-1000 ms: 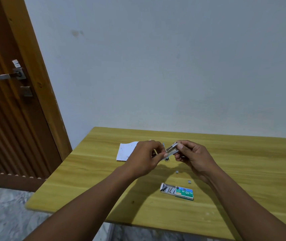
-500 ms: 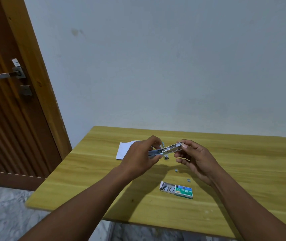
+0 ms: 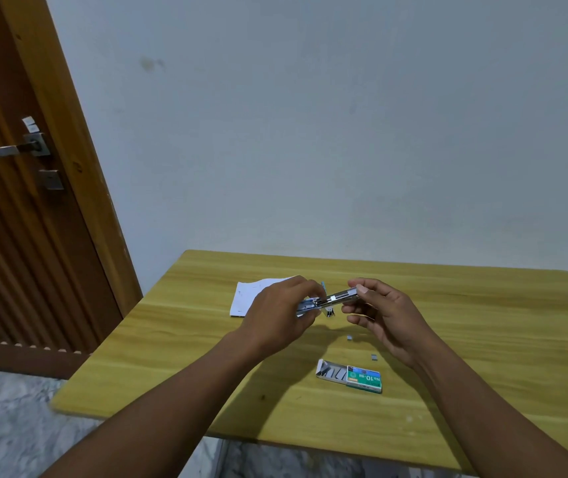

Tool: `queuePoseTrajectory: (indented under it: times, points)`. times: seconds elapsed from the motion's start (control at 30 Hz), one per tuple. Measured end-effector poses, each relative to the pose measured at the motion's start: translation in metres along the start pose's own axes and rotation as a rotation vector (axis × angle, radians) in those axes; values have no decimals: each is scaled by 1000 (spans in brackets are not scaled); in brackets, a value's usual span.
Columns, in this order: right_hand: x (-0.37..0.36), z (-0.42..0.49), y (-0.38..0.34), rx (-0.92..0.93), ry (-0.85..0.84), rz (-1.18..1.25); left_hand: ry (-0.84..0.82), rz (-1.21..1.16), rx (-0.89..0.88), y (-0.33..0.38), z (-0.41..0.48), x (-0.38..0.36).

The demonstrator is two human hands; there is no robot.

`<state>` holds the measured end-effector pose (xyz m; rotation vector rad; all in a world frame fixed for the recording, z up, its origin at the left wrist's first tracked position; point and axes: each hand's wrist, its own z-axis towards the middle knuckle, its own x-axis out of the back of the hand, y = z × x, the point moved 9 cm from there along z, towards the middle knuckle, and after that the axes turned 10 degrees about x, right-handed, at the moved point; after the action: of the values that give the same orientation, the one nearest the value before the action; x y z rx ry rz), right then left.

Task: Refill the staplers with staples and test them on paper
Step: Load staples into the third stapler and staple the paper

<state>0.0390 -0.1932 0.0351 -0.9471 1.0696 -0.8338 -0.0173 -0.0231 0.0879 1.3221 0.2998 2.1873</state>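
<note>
the left hand (image 3: 281, 313) curls round the blue end of the stapler (image 3: 339, 297), and the right hand (image 3: 384, 313) pinches its metal tip between thumb and fingers, so the stapler hangs between the two grips, above the table (image 3: 499, 332) (how far it is opened i cannot tell). just beyond the left hand's knuckles lies the paper (image 3: 248, 294). under the right hand's grip sit small loose staple pieces (image 3: 349, 337), and nearer the person the staple box (image 3: 362, 378), tray slid partly out
</note>
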Motion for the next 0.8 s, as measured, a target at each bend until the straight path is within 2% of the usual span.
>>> queuePoseTrajectory:
  times: [0.4,0.8]
  points:
    - [0,0,8,-26,17,4,58,21,73,-12,-1,4]
    - [2,0,7,-28,37,-3,42,15,-8,-9,-3,-5]
